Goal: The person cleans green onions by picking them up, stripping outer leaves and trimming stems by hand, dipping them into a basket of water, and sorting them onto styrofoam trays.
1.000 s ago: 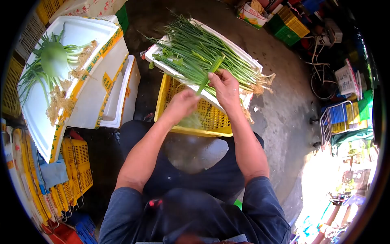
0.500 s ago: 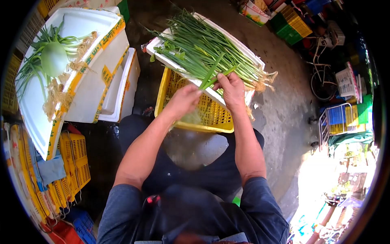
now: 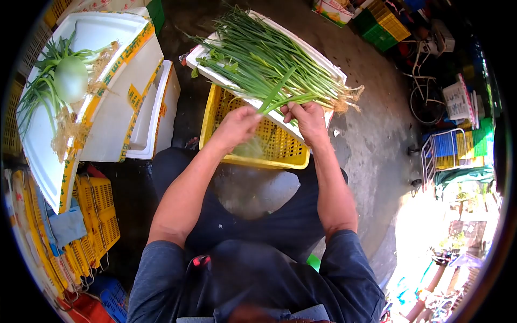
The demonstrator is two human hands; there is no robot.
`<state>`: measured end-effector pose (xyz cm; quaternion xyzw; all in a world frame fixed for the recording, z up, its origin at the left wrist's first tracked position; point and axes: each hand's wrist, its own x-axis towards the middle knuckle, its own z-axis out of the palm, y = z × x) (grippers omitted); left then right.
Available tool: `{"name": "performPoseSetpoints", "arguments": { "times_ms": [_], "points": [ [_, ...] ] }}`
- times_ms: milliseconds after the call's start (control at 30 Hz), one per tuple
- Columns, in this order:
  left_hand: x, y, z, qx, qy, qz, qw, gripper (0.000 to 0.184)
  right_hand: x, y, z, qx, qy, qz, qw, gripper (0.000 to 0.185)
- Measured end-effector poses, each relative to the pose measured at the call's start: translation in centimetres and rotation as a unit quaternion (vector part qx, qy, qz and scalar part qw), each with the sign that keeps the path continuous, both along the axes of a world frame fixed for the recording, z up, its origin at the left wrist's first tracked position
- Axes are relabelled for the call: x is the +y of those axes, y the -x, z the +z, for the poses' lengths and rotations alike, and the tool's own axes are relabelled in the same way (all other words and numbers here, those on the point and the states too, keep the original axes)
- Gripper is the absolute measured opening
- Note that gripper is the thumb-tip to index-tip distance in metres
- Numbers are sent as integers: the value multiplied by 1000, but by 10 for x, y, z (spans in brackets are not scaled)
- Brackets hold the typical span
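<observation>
My left hand is closed on a long green onion leaf, which sticks up and right from the fingers. A second green strand runs from there towards my right hand, whose thumb and fingers are pinched together against it. Just beyond both hands, a pile of green onions lies in a white foam tray, with pale roots hanging over its right end. Below the hands stands a yellow plastic basket, partly covered by the tray and my left hand.
Left of me, white foam boxes are stacked; a rooted green onion bunch and a pale rounded object lie on top. Yellow crates stand at lower left. A metal trolley and green-yellow crates stand on the right.
My right hand has shifted slightly down relative to the strand, and its fingertips now sit lower against it. My left hand still holds the leaf. The whole view has shifted slightly.
</observation>
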<state>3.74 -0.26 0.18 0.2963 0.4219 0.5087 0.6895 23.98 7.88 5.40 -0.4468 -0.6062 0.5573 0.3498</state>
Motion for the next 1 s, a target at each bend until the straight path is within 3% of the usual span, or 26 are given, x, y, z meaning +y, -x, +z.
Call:
{"name": "performPoseSetpoints", "arguments": {
  "times_ms": [300,500,633,733,833,1000],
  "points": [
    [-1,4,-4,-2,-10,-22,1000,16,-6,8,-8,59,-10,-38,997,14],
    [1,4,-5,-34,-6,-8,999,15,-6,-1,-13,-8,-105,-34,994,15],
    [-1,3,-3,-14,-15,-9,1000,15,-17,-1,-14,-12,-96,-49,994,12],
    [-1,3,1,19,-26,-12,999,15,-14,-2,-17,9,-191,-80,978,11],
    [1,0,-1,10,-29,-15,999,15,-7,-5,-21,-9,-266,-51,963,16],
    [0,2,-1,12,-24,-10,1000,14,-8,-15,1,-140,-311,4,940,16]
  ]
}}
